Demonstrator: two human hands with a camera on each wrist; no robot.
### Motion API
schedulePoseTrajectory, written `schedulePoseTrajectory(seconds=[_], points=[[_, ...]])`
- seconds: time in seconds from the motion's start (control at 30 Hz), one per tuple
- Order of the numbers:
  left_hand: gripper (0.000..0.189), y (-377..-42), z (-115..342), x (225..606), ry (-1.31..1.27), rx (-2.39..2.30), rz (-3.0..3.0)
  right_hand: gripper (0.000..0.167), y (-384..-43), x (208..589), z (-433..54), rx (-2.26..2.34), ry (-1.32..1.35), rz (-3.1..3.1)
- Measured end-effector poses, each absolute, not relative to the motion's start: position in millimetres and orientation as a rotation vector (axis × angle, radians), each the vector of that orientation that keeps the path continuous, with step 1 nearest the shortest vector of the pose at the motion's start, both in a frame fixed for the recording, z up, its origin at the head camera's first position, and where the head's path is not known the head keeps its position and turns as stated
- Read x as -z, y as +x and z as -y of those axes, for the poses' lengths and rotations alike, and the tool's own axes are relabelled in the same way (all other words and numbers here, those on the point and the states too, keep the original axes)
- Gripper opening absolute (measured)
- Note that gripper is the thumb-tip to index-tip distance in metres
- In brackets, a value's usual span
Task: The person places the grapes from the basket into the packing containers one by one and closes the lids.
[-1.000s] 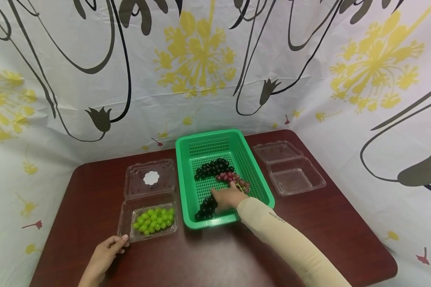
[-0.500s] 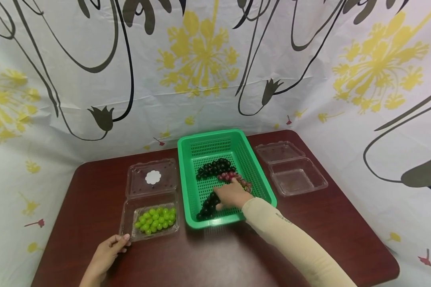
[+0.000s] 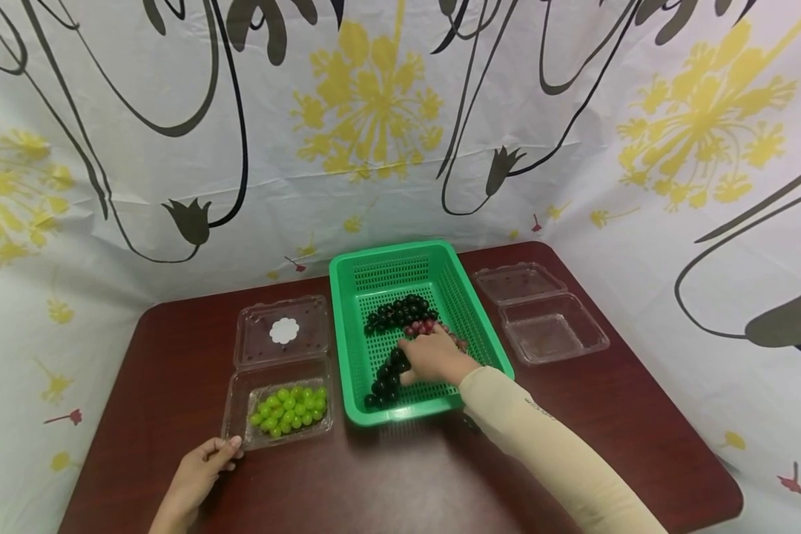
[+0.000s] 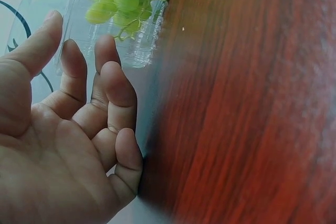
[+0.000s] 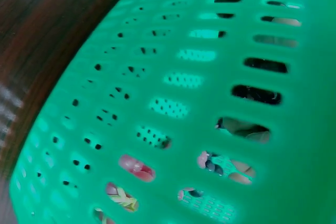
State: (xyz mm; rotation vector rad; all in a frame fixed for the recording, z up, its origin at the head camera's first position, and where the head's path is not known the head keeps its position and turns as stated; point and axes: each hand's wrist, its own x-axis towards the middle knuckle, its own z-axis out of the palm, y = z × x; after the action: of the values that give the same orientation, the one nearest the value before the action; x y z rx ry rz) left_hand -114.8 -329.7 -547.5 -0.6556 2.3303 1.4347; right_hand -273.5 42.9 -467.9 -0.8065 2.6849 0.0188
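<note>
In the head view my left hand [image 3: 207, 467] holds the near left corner of a clear plastic clamshell [image 3: 233, 404], thumb over its rim. A bunch of green grapes [image 3: 290, 409] lies inside. The left wrist view shows the thumb and bent fingers [image 4: 118, 95] about that corner. My right hand [image 3: 434, 360] reaches into a green plastic basket [image 3: 350, 371]. Its thumb and forefinger grip the upper end of a bunch of black grapes [image 3: 386, 382]. Red grapes [image 3: 419, 328] lie just beyond, partly hidden by this hand. Basket slots [image 5: 184, 80] fill the right wrist view.
Another bunch of black grapes [image 3: 400, 310] lies farther back in the basket. To the right stands a second clear clamshell [image 3: 554, 337], its lid lying back. The clamshell lid [image 3: 283, 331] on the left bears a white label. A printed cloth [image 3: 374, 208] hangs behind the table [image 3: 387, 475].
My right hand has shifted slightly right and closed in on the near black grapes, which now stretch up toward its fingers. The left hand keeps its place at the clamshell corner.
</note>
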Motion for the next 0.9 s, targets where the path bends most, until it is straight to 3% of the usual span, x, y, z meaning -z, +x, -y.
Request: schedulePoseTrajectory(seconds=[0.9], points=[[0.044, -113.5, 328.4, 548.5, -0.671, -1.420, -2.373, 0.070, -275.5, 427.2, -29.4, 0.207, -0.765, -2.757]])
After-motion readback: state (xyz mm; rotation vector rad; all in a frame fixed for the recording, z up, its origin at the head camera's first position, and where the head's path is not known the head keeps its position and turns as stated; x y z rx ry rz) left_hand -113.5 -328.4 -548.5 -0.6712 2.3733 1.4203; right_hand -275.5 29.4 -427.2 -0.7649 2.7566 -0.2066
